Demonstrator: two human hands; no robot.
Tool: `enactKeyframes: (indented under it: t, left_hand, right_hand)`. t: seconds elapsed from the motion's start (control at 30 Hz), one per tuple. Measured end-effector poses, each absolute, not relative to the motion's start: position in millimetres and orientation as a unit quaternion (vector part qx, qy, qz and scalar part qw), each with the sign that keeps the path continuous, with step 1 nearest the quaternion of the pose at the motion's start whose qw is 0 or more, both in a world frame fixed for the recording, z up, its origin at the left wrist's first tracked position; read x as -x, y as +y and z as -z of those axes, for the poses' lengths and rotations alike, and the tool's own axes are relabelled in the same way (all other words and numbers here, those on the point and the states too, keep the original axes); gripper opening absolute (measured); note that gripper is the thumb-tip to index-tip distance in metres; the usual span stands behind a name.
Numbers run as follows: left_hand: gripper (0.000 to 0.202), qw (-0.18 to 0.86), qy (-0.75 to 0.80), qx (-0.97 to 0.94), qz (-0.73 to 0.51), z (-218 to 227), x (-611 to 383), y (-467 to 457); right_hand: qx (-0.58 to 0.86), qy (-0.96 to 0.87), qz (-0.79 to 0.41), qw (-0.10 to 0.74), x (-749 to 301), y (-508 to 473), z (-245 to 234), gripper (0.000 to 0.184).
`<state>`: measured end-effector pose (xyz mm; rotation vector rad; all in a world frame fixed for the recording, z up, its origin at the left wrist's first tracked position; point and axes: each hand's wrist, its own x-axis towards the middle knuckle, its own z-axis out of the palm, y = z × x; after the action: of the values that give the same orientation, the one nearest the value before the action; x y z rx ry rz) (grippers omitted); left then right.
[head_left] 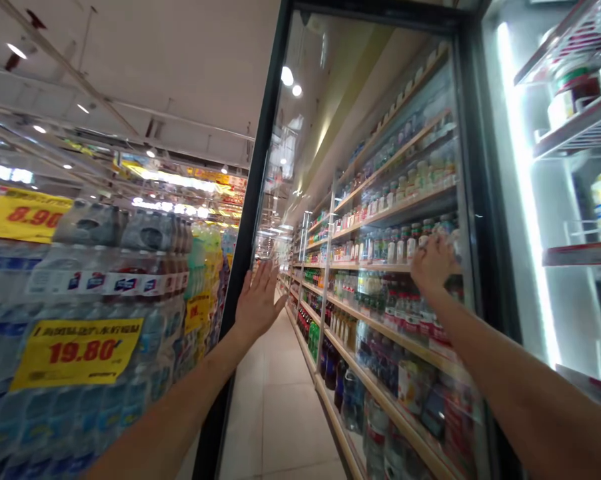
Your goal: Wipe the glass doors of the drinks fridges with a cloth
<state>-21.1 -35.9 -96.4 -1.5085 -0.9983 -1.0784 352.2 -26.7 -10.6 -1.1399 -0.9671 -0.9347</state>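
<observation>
A tall glass fridge door (370, 167) with a black frame stands swung open in front of me. My left hand (258, 301) lies flat against the glass near its left edge, fingers stretched upward. My right hand (433, 261) rests on the glass near the hinge side, fingers curled; nothing shows in it. Through the glass I see store shelves (380, 220) lined with bottles and jars.
The lit fridge interior (580, 200) at the right holds jars and tins on wire shelves. Stacked packs of water bottles (95, 320) with yellow price signs stand at the left. A tiled aisle (280, 413) runs ahead between them.
</observation>
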Motion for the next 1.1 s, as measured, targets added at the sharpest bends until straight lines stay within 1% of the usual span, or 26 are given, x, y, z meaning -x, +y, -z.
enactKeyframes:
  t: [0.07,0.17,0.2,0.23,0.3,0.33,0.37,0.4,0.43,0.5,0.53,0.6,0.63,0.67,0.7,0.8,0.83,0.87,0.97,1.0,1.07,1.1]
  left_hand:
    - [0.057,0.483,-0.409,0.628,0.454,95.5,20.8,-35.9]
    - [0.059,0.46,-0.407,0.637,0.465,92.0,18.3,-36.8]
    - [0.06,0.451,-0.409,0.64,0.469,90.4,17.0,-37.3]
    - [0.061,0.44,-0.411,0.643,0.474,88.8,15.5,-37.7]
    - [0.064,0.416,-0.416,0.65,0.482,86.1,12.9,-38.3]
    - [0.066,0.404,-0.419,0.654,0.484,85.2,11.9,-38.3]
    - [0.068,0.394,-0.421,0.659,0.483,84.5,11.3,-38.0]
    - [0.07,0.385,-0.423,0.665,0.48,84.0,11.0,-37.5]
    - [0.071,0.376,-0.425,0.671,0.477,83.8,10.9,-36.9]
    - [0.073,0.36,-0.427,0.681,0.473,83.7,10.7,-35.2]
    - [0.074,0.355,-0.427,0.684,0.474,83.8,10.4,-34.5]
    - [0.074,0.353,-0.42,0.686,0.478,84.5,9.8,-34.2]
    - [0.074,0.356,-0.415,0.686,0.48,85.1,9.6,-34.9]
    - [0.074,0.36,-0.411,0.686,0.481,85.8,9.8,-36.3]
    - [0.073,0.364,-0.409,0.687,0.477,86.7,10.4,-38.6]
    - [0.068,0.372,-0.42,0.698,0.445,89.5,16.9,-49.1]
    - [0.066,0.375,-0.422,0.701,0.435,90.4,20.7,-53.0]
    - [0.065,0.381,-0.419,0.703,0.43,91.3,25.1,-56.7]
    - [0.065,0.409,-0.403,0.685,0.448,95.3,41.0,-64.5]
    - [0.065,0.416,-0.402,0.674,0.459,97.7,46.7,-66.0]
    - [0.066,0.42,-0.412,0.65,0.481,106.4,58.7,-68.2]
    - [0.067,0.419,-0.421,0.638,0.489,113.2,64.9,-69.5]
  right_hand:
    - [0.499,-0.44,0.415,0.62,-339.6,-28.0,-6.9,0.052]
    - [0.461,-0.554,0.446,0.532,-276.8,-25.8,-10.1,0.046]
    - [0.432,-0.605,0.46,0.486,-254.1,-25.1,-4.7,0.045]
    - [0.377,-0.67,0.485,0.416,-235.0,-25.3,2.7,0.044]
    - [0.283,-0.756,0.505,0.304,-216.3,-29.5,17.6,0.043]
    - [0.26,-0.776,0.506,0.273,-218.4,-33.3,21.9,0.043]
    - [0.268,-0.776,0.502,0.273,-227.5,-37.8,22.3,0.043]
    - [0.3,-0.757,0.498,0.296,-242.0,-42.1,18.5,0.045]
    - [0.355,-0.719,0.491,0.342,-259.2,-45.8,10.6,0.049]
    - [0.468,-0.595,0.466,0.457,-290.7,-49.7,-12.3,0.058]
    - [0.507,-0.546,0.445,0.497,-299.8,-50.0,-23.8,0.062]
    - [0.524,-0.516,0.426,0.526,-298.1,-48.3,-38.1,0.067]
    - [0.505,-0.538,0.431,0.519,-287.6,-47.1,-39.1,0.067]
    - [0.469,-0.58,0.446,0.494,-272.5,-46.0,-36.0,0.065]
    - [0.421,-0.629,0.468,0.455,-255.1,-45.4,-30.0,0.06]
    - [0.256,-0.75,0.531,0.3,-209.5,-46.9,-13.9,0.036]
    - [0.225,-0.76,0.545,0.273,-200.2,-47.9,-15.5,0.034]
    - [0.221,-0.753,0.554,0.277,-193.7,-48.7,-21.8,0.038]
    - [0.316,-0.684,0.534,0.384,-178.8,-47.8,-54.7,0.061]
    - [0.337,-0.671,0.519,0.408,-171.5,-46.2,-61.3,0.064]
    - [0.321,-0.695,0.5,0.406,-150.5,-42.2,-51.3,0.062]
    - [0.291,-0.72,0.495,0.389,-137.7,-40.4,-31.9,0.058]
